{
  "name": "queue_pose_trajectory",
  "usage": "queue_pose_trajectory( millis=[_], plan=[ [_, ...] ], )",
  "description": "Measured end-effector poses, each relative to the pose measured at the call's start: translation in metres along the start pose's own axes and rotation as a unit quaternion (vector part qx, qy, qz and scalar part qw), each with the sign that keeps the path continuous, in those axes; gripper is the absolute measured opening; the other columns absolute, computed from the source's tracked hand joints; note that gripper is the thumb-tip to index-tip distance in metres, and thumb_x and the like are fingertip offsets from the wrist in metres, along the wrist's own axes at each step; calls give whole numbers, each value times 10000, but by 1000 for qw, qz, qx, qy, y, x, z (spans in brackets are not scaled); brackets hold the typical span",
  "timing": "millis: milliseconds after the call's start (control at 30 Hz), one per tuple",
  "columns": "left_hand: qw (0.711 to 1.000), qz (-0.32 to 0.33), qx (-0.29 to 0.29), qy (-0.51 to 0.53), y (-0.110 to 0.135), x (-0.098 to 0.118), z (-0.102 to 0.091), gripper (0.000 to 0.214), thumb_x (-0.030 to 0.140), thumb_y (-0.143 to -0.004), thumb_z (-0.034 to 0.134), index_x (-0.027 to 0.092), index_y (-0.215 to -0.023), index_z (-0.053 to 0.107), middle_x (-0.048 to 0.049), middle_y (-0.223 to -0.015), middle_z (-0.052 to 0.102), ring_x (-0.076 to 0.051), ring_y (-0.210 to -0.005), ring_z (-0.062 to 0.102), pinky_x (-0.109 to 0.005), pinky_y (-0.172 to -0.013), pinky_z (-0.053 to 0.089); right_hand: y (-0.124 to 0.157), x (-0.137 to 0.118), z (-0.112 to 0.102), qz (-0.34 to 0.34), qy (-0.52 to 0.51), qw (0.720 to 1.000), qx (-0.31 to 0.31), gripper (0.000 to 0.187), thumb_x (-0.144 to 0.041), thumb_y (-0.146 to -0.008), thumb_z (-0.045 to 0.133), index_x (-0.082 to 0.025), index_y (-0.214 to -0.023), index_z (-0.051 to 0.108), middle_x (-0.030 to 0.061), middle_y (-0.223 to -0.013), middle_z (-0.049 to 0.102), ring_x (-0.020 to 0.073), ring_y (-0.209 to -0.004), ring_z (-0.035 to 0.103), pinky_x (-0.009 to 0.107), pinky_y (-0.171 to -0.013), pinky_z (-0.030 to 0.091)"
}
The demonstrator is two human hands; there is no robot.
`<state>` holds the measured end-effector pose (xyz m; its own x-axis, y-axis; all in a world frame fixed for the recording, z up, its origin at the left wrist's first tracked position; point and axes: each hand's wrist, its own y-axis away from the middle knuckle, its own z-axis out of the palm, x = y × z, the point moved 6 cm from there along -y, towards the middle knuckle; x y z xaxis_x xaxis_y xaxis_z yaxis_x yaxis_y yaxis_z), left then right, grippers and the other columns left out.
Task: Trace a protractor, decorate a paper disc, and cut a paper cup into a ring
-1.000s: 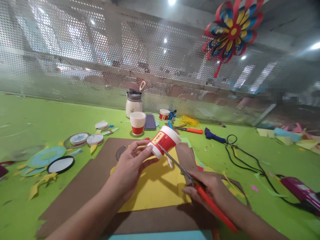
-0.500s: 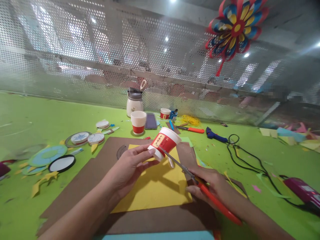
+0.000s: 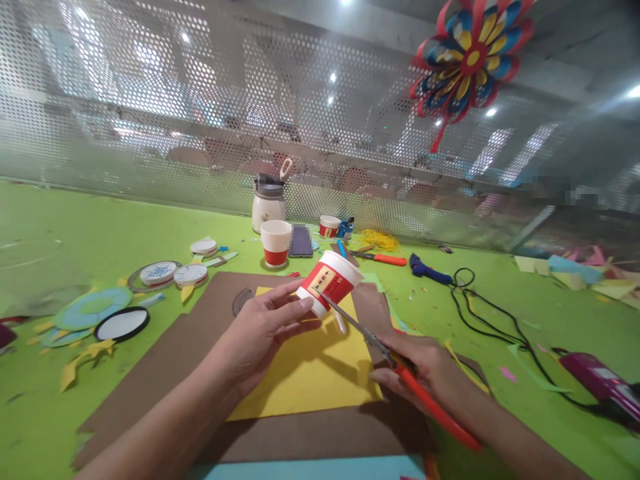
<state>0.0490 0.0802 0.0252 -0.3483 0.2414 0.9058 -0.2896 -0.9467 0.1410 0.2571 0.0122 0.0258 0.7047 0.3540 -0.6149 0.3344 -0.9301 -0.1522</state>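
Note:
A red and white paper cup (image 3: 334,280) is tilted in my left hand (image 3: 273,327), whose fingers grip its lower end. My right hand (image 3: 415,360) is closed around a pair of scissors (image 3: 430,407) with long orange-red handles. The scissors' metal blades reach up to the left, and their tip lies against or just in front of the cup's printed side; contact is hard to tell. Below both hands lies a yellow sheet (image 3: 310,380) on a brown board (image 3: 165,373), with a light blue sheet (image 3: 320,469) at the near edge.
Behind the cup stand another paper cup (image 3: 275,247), a white jar (image 3: 269,212), a phone (image 3: 301,241) and a short cup (image 3: 329,227). A blue glue gun (image 3: 429,270) with a black cord lies right. Round paper pieces (image 3: 93,308) and a black-rimmed disc (image 3: 123,325) lie left.
The cup has turned slightly in my left hand, so its printed label faces me more. The scissors stay at about the same place. The whole view has shifted slightly.

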Motion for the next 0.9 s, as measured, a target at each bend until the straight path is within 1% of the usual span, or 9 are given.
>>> queue_pose_trajectory(
  millis=[133, 233, 333, 400, 533, 600, 667, 800, 900],
  plan=[
    [1000, 4, 20, 18, -1, 0, -1, 534, 229, -714, 855, 139, -1209, 674, -136, -1218, 723, -248, -1012, 681, -369, -872, 573, -2, 0, 2, 13, -1, 1000, 0, 215, -377, -929, 639, -174, -950, 708, -5, -713, 603, 143, -648, 509, 233, -586, 419],
    [999, 25, 22, 0, -2, -1, -2, 549, 258, -714, 860, 139, -1206, 648, -132, -1238, 705, -247, -1028, 676, -373, -900, 564, -5, 1, 3, 15, 3, 1000, 0, 207, -370, -913, 653, -172, -961, 692, 8, -774, 621, 159, -698, 534, 250, -650, 436],
    [997, 53, 28, -41, -1, 1, -2, 544, 315, -720, 855, 145, -1193, 647, -116, -1196, 713, -236, -1000, 677, -359, -880, 561, -7, 2, 4, 2, 4, 1000, -1, 222, -374, -915, 642, -161, -963, 681, 14, -780, 613, 165, -704, 530, 261, -667, 428],
    [995, 63, 40, -67, 1, 2, -1, 561, 312, -709, 858, 153, -1203, 646, -101, -1169, 725, -221, -961, 682, -334, -849, 555, -7, 4, 4, 0, 2, 1000, -1, 246, -394, -914, 638, -157, -966, 681, 15, -772, 607, 170, -703, 529, 264, -664, 421],
    [992, 58, 68, -93, 5, 4, -2, 613, 284, -652, 885, 162, -1208, 657, -89, -1088, 760, -214, -896, 696, -306, -793, 536, -7, 6, 3, 1, -6, 1000, 0, 267, -425, -918, 630, -164, -943, 680, 8, -763, 593, 165, -695, 516, 258, -650, 404],
    [993, 53, 56, -94, 4, 3, 0, 598, 283, -640, 889, 160, -1183, 671, -92, -1073, 767, -223, -899, 700, -309, -795, 533, -6, 5, 3, -1, -9, 1000, -1, 279, -436, -916, 633, -165, -957, 686, 1, -750, 579, 160, -682, 502, 254, -639, 396],
    [993, 54, 40, -95, 4, 3, 2, 562, 284, -670, 871, 166, -1180, 668, -91, -1115, 761, -225, -936, 701, -306, -819, 528, -5, 5, 4, 2, -13, 1000, -4, 280, -434, -923, 625, -168, -976, 692, -6, -729, 561, 156, -668, 489, 249, -625, 390],
    [994, 61, 23, -88, 3, 1, 2, 549, 294, -753, 817, 178, -1250, 616, -88, -1224, 728, -214, -1018, 692, -292, -871, 509, -4, 2, 6, -1, -16, 1000, -5, 245, -396, -936, 611, -164, -941, 690, -12, -710, 543, 146, -648, 469, 239, -607, 379],
    [995, 64, 18, -78, 2, 0, 1, 564, 293, -756, 816, 171, -1264, 602, -91, -1232, 726, -212, -1021, 695, -290, -875, 506, -4, 2, 8, -12, -28, 1000, 1, 257, -402, -937, 615, -160, -973, 692, -4, -741, 569, 147, -666, 478, 240, -627, 387]
  ],
)
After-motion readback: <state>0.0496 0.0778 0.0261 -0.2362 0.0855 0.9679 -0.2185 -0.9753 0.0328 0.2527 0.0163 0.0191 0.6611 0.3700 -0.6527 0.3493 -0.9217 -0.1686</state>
